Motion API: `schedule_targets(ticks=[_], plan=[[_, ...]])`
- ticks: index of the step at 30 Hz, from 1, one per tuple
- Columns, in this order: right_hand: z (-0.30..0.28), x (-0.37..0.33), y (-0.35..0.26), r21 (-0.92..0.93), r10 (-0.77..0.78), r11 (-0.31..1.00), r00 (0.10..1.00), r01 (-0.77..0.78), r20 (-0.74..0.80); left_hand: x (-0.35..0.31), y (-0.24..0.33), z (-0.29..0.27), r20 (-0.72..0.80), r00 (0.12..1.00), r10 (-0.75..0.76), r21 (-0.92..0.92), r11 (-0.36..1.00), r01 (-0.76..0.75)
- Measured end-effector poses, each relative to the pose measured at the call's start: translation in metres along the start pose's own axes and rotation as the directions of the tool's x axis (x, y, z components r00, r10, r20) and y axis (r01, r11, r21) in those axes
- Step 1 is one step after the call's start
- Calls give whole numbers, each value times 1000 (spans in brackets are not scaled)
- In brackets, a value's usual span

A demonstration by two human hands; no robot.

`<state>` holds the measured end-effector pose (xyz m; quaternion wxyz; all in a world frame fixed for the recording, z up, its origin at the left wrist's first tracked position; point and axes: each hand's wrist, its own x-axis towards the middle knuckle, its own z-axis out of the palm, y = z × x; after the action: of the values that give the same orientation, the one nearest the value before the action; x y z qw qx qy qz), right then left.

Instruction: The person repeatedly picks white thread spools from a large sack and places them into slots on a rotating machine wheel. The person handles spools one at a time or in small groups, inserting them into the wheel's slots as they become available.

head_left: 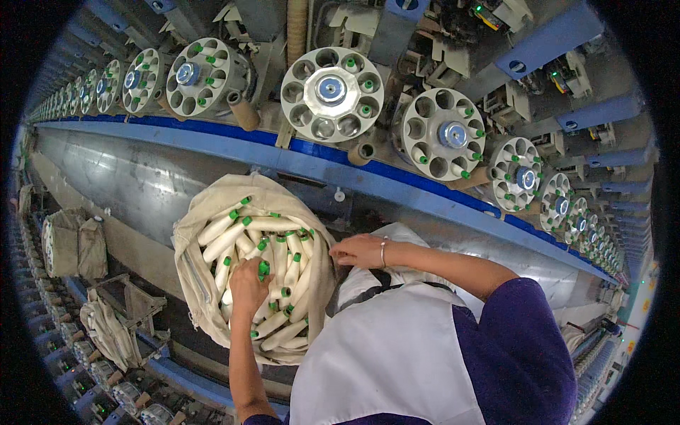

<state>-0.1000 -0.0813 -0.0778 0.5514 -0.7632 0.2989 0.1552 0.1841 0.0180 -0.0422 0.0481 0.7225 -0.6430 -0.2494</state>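
A cream cloth sack (190, 244) stands open in front of me, filled with white yarn bobbins (223, 230) that have green tips. My left hand (248, 289) reaches into it, fingers closed around the green end of a yarn bobbin (263, 268); whether more than one is in the grip cannot be made out. At the sack's right rim is my right hand (360, 251), its fingertips bent onto the cloth edge. A band circles the right wrist. The bobbins lie in a loose heap, pointing in different directions.
Beyond the sack runs a long machine with a blue rail (234, 142) and a row of round bobbin magazines (333, 94), several pockets holding green-tipped bobbins. Brown paper tubes (243, 111) stand between them. Another cloth bag (112, 333) on a frame is at left, beside a second machine row.
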Motion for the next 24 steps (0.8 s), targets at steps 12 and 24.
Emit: schedule_targets(ticks=[12,24], plan=[[-75,11,-47,246,-503,726,740,642,-446,47,145,-90,-375,860,-345,-922,236,-307],[-149,-67,56,272,-316,729,660,629,-681,123,199,-117,-356,859,-368,-918,-33,-395]])
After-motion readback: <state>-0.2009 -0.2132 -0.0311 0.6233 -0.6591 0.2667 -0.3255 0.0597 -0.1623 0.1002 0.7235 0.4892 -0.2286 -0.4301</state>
